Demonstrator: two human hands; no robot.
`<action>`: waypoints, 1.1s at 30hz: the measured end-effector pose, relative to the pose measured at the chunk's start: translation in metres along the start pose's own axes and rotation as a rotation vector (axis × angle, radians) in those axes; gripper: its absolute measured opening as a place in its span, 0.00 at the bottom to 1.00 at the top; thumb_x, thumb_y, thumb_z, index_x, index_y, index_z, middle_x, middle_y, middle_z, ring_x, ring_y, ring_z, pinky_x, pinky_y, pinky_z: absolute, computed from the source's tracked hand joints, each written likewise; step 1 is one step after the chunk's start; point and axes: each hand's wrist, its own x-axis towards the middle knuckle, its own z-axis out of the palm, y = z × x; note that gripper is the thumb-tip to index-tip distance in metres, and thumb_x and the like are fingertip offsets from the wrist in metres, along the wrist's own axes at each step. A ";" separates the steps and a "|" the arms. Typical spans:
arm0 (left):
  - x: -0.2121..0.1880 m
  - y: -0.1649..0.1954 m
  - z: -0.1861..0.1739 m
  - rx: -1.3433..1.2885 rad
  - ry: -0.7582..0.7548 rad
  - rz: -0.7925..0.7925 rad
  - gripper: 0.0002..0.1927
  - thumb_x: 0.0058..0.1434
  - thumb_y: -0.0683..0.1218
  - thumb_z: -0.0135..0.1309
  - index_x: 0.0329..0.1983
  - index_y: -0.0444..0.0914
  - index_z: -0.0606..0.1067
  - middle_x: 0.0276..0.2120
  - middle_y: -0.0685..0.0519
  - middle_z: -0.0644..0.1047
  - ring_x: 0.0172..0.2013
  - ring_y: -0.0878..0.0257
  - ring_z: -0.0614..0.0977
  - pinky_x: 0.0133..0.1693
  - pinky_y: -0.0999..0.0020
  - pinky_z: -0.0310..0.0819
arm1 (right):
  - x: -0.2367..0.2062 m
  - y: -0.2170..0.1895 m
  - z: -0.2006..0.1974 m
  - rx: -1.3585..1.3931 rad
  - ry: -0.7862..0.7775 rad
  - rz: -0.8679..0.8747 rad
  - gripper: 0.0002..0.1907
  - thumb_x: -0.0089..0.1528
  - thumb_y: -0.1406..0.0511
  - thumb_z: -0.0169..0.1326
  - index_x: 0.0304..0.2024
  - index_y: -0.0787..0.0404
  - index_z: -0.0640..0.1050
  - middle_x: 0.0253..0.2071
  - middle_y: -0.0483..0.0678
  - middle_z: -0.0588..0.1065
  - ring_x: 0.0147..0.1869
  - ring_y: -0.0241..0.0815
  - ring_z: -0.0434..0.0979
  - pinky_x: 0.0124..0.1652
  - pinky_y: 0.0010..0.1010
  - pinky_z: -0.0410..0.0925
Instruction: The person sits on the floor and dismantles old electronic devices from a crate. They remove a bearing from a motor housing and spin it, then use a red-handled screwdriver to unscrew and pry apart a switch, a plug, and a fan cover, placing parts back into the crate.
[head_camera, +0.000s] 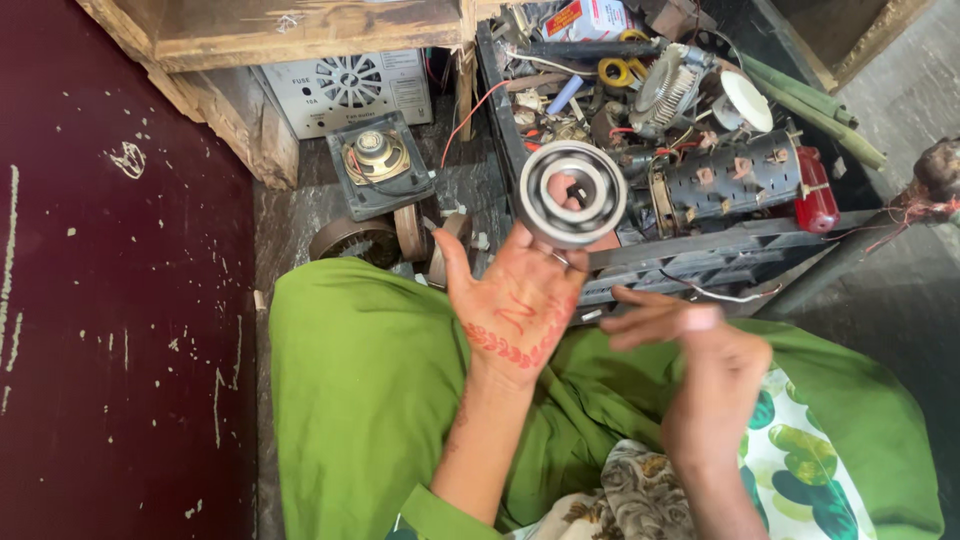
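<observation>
Left hand (515, 300) is raised palm-up, fingers spread, w/ a round metal bearing-like ring (573, 193) perched on the fingertips; one fingertip shows through its centre hole. So the hand isn't clamped round it, more propping it from below and behind, prob. so the flat face w/ its concentric rings tilts up toward the camera for a look. Thumb sticks out to the side, clear of the ring. Palm has reddish patterned markings.

Right hand (690, 345) sits lower and to the right of the left one, fingers loosely extended and pointing toward the left hand's heel. It holds nothing, touches nothing (a bit motion-blurred, so exact finger pose is hard to read). The ring is above and left of it, apart from it.

Just beyond the ring, past the left fingertips, is a dark plastic crate (700, 262) crammed w/ parts: a dark cylindrical motor-type part (735, 180), a red cap (815, 195) at its end, a white disc (748, 100), yellow-handled scissors (622, 70), loose wires. Left of the thumb, on the floor: a small speaker (378, 160), a grey vented box (345, 90) behind it, some round metal discs (395, 235). Below both hands are the person's green-clothed knees (370, 380).
</observation>
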 end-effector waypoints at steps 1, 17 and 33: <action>-0.002 0.002 -0.001 0.015 0.007 0.005 0.54 0.63 0.79 0.41 0.66 0.27 0.69 0.62 0.41 0.74 0.61 0.52 0.73 0.61 0.58 0.66 | 0.000 0.007 -0.006 -0.087 -0.009 0.000 0.39 0.74 0.47 0.34 0.37 0.75 0.81 0.43 0.61 0.82 0.50 0.49 0.82 0.59 0.41 0.72; 0.000 0.014 0.002 -0.045 0.121 0.132 0.45 0.64 0.75 0.44 0.57 0.29 0.74 0.53 0.43 0.78 0.50 0.53 0.76 0.53 0.59 0.69 | -0.002 0.000 -0.041 0.212 -0.068 0.105 0.40 0.78 0.45 0.35 0.34 0.78 0.71 0.31 0.62 0.71 0.36 0.56 0.68 0.43 0.43 0.65; 0.004 0.017 0.013 -0.056 -0.007 0.068 0.46 0.66 0.77 0.42 0.58 0.29 0.73 0.57 0.43 0.77 0.56 0.53 0.77 0.57 0.58 0.68 | 0.017 0.048 -0.036 0.081 0.033 -0.070 0.33 0.77 0.49 0.41 0.29 0.70 0.72 0.27 0.56 0.71 0.31 0.42 0.67 0.37 0.35 0.60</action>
